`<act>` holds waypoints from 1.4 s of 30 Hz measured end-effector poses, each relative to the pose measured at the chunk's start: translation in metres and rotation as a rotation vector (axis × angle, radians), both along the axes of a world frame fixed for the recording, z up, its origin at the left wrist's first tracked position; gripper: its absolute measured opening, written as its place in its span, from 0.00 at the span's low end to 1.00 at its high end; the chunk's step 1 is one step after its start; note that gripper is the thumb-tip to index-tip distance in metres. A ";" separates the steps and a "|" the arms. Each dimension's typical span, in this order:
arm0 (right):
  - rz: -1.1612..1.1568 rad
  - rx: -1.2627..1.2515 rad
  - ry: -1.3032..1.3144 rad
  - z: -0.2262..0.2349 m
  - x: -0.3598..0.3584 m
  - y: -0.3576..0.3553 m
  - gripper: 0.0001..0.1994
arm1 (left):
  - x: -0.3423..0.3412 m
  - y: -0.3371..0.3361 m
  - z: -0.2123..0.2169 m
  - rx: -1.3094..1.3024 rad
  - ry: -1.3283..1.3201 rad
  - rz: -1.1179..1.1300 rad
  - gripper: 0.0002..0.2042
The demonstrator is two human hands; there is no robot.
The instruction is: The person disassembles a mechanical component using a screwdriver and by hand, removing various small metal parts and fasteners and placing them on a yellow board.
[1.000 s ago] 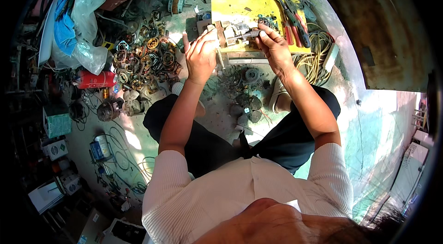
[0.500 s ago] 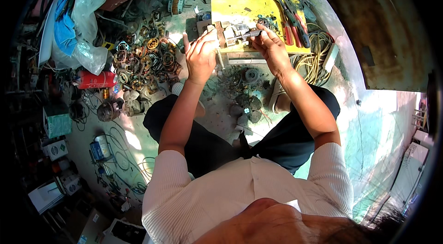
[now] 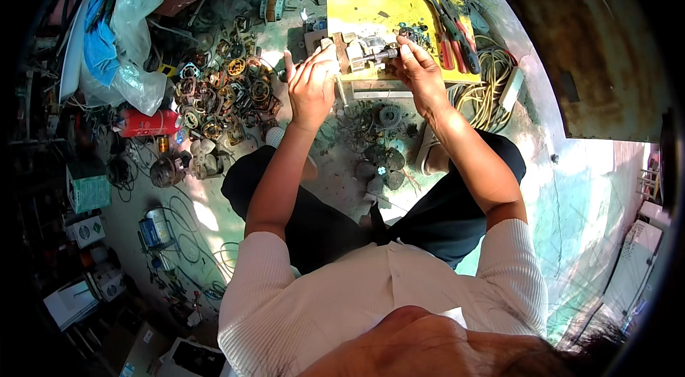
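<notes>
While the right hand (image 3: 419, 72) pinches the rod (image 3: 386, 54) above the counter (image 3: 364, 9), the left hand (image 3: 312, 84) curls by the vise (image 3: 341, 53), its hold unclear, and the rod seems stiff, best gripped at its dark end.

No wording or figures legible; print too small or dim at this range. Pale marks, apparently lettering, run along the side of a red, rounded cylinder (image 3: 146, 123) at left. Small printed marks on a white, square-sided carton (image 3: 88, 236) below it, and a dark round mark on a second white, boxy carton (image 3: 108, 284). Blue-and-white label area on a short, cylindrical container (image 3: 154, 226) on the floor (image 3: 235, 216); its content unreadable.
</notes>
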State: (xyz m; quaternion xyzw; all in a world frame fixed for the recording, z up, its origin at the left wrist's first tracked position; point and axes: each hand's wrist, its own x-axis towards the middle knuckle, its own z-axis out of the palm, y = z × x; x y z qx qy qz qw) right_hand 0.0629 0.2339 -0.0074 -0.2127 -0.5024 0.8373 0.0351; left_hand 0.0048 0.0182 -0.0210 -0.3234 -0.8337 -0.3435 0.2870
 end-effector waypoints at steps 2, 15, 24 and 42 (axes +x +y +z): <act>0.024 -0.016 0.025 -0.005 -0.001 0.004 0.19 | 0.001 0.001 0.002 -0.005 0.002 0.005 0.01; 0.026 0.034 -0.030 -0.005 -0.002 0.005 0.19 | 0.001 0.003 0.002 0.025 0.008 0.000 0.01; 0.005 0.075 -0.023 -0.006 0.001 -0.002 0.17 | 0.000 0.002 0.000 0.014 0.004 0.008 0.01; -0.020 -0.021 0.042 -0.015 0.002 0.000 0.19 | -0.003 0.000 0.004 0.070 -0.082 -0.080 0.03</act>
